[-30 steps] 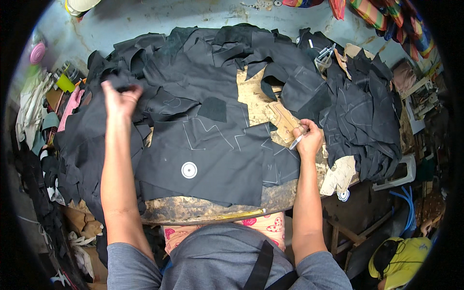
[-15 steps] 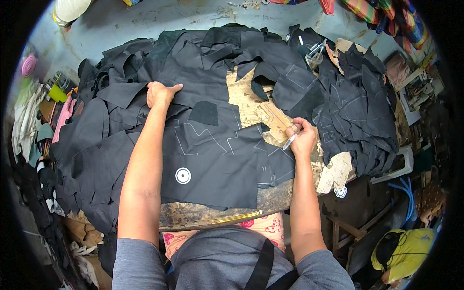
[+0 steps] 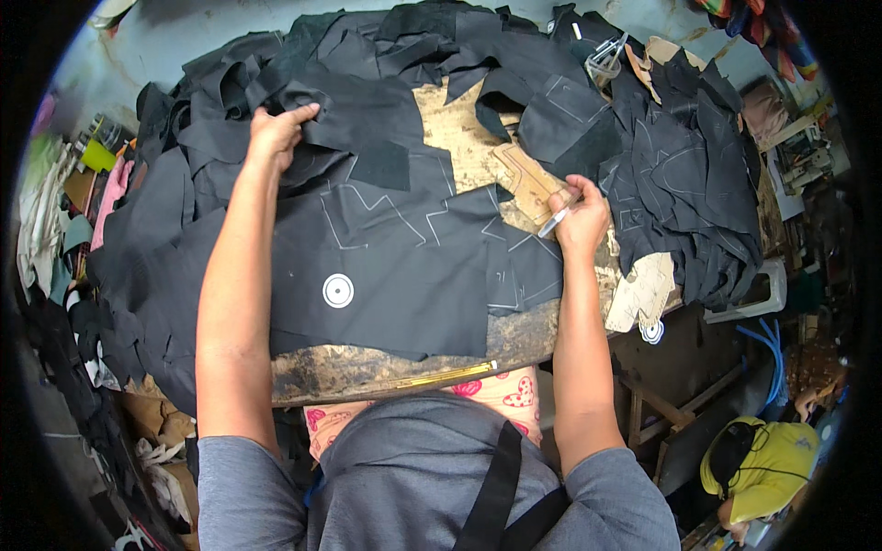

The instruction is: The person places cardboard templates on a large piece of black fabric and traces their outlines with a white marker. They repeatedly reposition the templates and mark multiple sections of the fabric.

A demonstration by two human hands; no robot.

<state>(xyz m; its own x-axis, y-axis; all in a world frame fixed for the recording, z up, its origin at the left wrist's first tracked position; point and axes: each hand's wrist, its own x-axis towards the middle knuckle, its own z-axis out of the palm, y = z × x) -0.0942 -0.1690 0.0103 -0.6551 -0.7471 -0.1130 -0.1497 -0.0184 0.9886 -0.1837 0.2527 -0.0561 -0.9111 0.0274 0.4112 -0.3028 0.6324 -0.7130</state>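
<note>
My left hand (image 3: 276, 136) is closed on the edge of a black leather sheet (image 3: 404, 303), and the sheet is raised in folds beside it. Silver-white angular lines are drawn across the sheet. A round white disc with black rings (image 3: 338, 291) lies on its lower part. Between the fingers of my right hand (image 3: 583, 219) is a silver pen (image 3: 554, 220), tip pointing down and left. The same hand grips the lower end of a tan cardboard pattern (image 3: 524, 181), which has lines drawn on it. A small dark leather scrap (image 3: 381, 165) rests on the sheet.
Heaped black leather (image 3: 689, 174) covers the right of the worn wooden table (image 3: 340, 367). A cup of pens (image 3: 603, 64) stands at the back. A cream pattern piece (image 3: 640, 289) and a yellow ruler (image 3: 441, 376) lie near the front edge. Someone in yellow (image 3: 767, 468) is at lower right.
My left hand has moved slightly left and pulled up the leather, which now bunches around it. My right hand keeps the pen and pattern. The whole view has shifted, with the table higher in it.
</note>
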